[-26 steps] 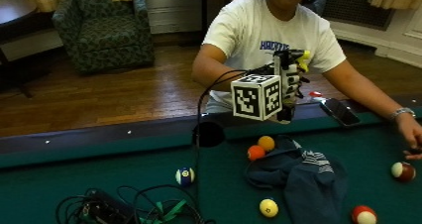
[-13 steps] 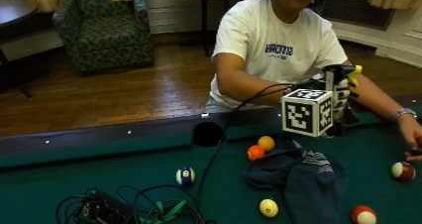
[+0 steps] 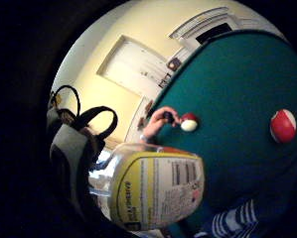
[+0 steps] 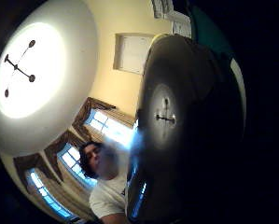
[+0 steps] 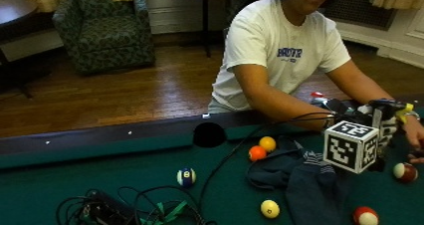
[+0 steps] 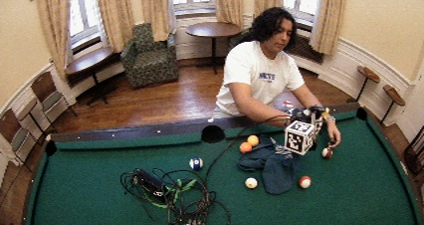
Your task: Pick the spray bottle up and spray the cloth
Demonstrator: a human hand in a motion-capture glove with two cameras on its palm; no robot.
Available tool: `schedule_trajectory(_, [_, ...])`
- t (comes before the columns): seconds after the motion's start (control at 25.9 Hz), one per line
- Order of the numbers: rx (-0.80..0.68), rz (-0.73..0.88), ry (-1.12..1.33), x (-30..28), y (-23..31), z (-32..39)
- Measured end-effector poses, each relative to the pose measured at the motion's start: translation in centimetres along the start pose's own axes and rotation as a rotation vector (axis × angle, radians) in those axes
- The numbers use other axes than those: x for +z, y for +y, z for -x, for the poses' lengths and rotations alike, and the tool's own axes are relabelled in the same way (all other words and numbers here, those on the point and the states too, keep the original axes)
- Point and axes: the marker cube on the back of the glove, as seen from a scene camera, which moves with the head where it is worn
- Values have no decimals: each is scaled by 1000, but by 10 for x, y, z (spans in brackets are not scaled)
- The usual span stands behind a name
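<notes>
My gloved right hand [image 5: 342,108] grips the spray bottle [image 5: 385,125] upright just above the table's right side, at the right edge of the cloth. The bottle is clear with a yellow label [image 3: 158,191] and fills much of the little finger side palm view. The cloth [image 5: 306,175], dark blue with pale stripes, lies crumpled on the green felt [image 5: 79,185]; its striped edge [image 3: 235,224] shows just beyond the bottle. A large dark shape [image 4: 176,126] close to the palm blocks most of the thumb side view.
The person's bare left hand [image 3: 158,121] touches a red-and-white ball [image 3: 188,122] on the felt. Several more balls lie around the cloth, among them an orange one [image 5: 257,153] and a yellow one [image 5: 269,208]. A cable tangle [image 5: 126,210] sits front left, and a pocket [image 5: 209,134] is in the rail.
My right hand has carried the bottle to the right and lower, from left of the cloth to its right edge. Cloth and balls have stayed put.
</notes>
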Motion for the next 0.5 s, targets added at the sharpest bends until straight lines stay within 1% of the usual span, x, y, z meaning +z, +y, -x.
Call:
schedule_trajectory(0.27, [29, -39, 112, 17, -13, -51])
schedule_trajectory(0.5, [47, -59, 125, 30, -20, -77])
